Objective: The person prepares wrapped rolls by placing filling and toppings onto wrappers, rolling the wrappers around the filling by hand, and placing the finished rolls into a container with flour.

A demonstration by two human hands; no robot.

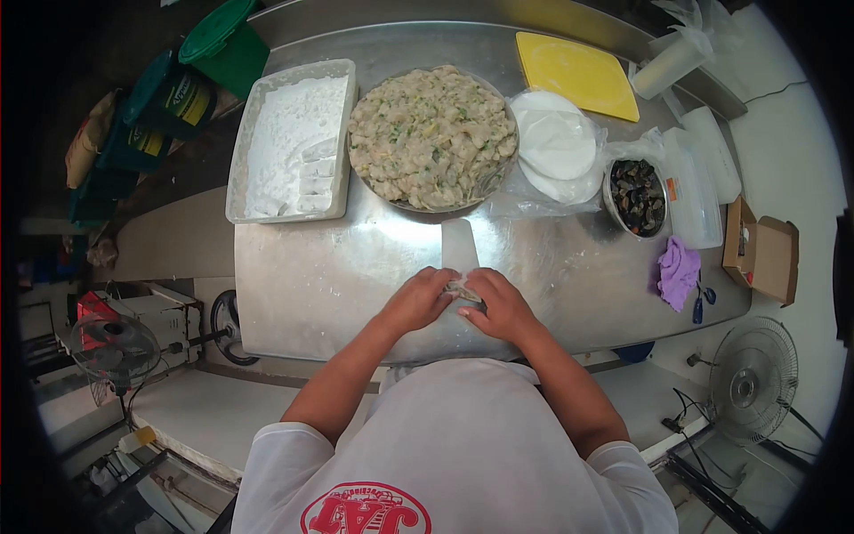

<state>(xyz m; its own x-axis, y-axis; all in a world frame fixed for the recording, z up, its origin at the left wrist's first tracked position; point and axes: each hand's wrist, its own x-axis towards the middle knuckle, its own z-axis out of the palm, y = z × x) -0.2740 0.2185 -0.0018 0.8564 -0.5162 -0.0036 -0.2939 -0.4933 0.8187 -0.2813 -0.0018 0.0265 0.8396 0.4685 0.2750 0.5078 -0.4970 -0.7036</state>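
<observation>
My left hand [416, 299] and my right hand [500, 304] meet over the steel table near its front edge. Their fingers are closed around a small pale dumpling [462, 290], mostly hidden by the fingers. Beyond them stands a large round bowl heaped with pale minced filling [433, 138] flecked with green. Thin round white wrappers [556, 138] lie stacked on plastic to its right. On the left, a rectangular tray [350, 182] holds white flour, with several pale dumplings [318, 169] in its right part.
At the right are a metal bowl of dark chopped pieces [637, 196], a clear plastic container [694, 191], a purple cloth [679, 271] and an open cardboard box [772, 254]. A yellow board [578, 76] lies at the back. Fans [754, 381] flank the table.
</observation>
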